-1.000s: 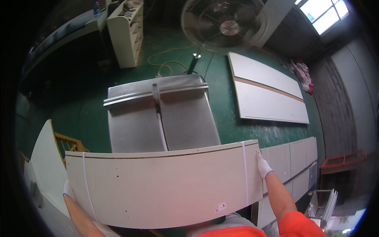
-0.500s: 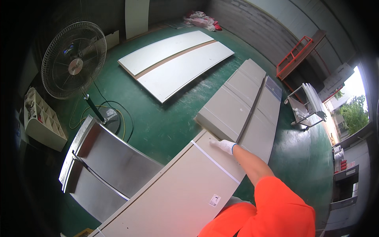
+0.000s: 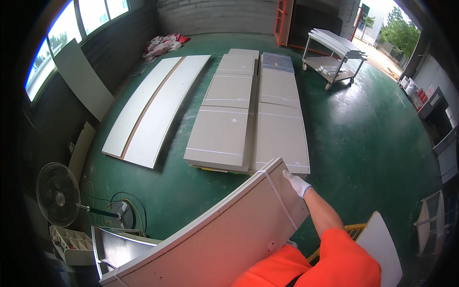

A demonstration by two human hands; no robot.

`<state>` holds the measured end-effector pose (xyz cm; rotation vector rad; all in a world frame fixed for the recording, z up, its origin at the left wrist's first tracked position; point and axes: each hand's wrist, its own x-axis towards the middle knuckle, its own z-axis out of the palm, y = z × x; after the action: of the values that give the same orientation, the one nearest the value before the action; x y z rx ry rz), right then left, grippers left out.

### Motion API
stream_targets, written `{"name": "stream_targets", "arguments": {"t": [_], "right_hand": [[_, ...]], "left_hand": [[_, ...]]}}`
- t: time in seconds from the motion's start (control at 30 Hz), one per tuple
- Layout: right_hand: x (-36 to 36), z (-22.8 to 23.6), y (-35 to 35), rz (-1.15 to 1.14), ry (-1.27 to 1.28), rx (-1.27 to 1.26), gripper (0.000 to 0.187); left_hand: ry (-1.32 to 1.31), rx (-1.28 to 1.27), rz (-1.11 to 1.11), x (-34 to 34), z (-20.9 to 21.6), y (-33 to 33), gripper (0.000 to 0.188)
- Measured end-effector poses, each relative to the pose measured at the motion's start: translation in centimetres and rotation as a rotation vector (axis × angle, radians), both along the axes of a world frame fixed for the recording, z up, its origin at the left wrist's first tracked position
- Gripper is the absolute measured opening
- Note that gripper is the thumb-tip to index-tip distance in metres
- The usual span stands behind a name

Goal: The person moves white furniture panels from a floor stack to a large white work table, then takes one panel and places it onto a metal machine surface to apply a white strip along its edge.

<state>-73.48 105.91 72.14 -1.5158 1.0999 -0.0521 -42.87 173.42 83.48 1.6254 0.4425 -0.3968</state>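
One strapped beige panel (image 3: pixel 205 234), gloved right fingers (image 3: pixel 289 177) gripping its end

Over the remote feed I am logging 1 pedestal fan (image 3: pixel 58 194) standing at lower left, with 1 compartmented rack (image 3: pixel 79 257) sitting near it. 2 white panels (image 3: pixel 177 103) are lying side by side on the green floor (image 3: pixel 354 143), a brown strip (image 3: pixel 150 107) showing between them. 1 pale sheet (image 3: pixel 83 81) is leaning by the windows (image 3: pixel 67 21). A red-and-pink cloth heap (image 3: pixel 165 46) is lying near the far wall (image 3: pixel 215 18). Upper right: 1 wheeled trolley (image 3: pixel 315 62) is carrying white strips (image 3: pixel 334 42); a tree (image 3: pixel 400 36) is showing outside beyond it.
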Motion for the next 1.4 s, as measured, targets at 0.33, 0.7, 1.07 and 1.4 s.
{"name": "stream_targets", "arguments": {"t": [0.33, 0.7, 1.07, 1.4], "right_hand": [[-15.8, 7.5, -25.3, -0.249, -0.04, -0.025, 0.106], [-3.6, 9.4, -53.3, -0.182, 0.07, -0.155, 0.097], [7.9, 4.9, -75.6, -0.017, 0.193, -0.168, 0.091], [18.5, -10.1, -102.4, 0.164, 0.121, -0.166, 0.095]], "left_hand": [[0.136, -0.051, -0.048, -2.9, -1.3, -22.8, 0.051], [0.261, -0.16, 0.236, -0.7, -16.3, -33.3, 0.052], [0.165, -0.271, 0.402, -4.7, -30.3, -41.1, 0.052], [0.259, -0.273, 0.588, -11.5, -42.5, -73.0, 0.052]]}}
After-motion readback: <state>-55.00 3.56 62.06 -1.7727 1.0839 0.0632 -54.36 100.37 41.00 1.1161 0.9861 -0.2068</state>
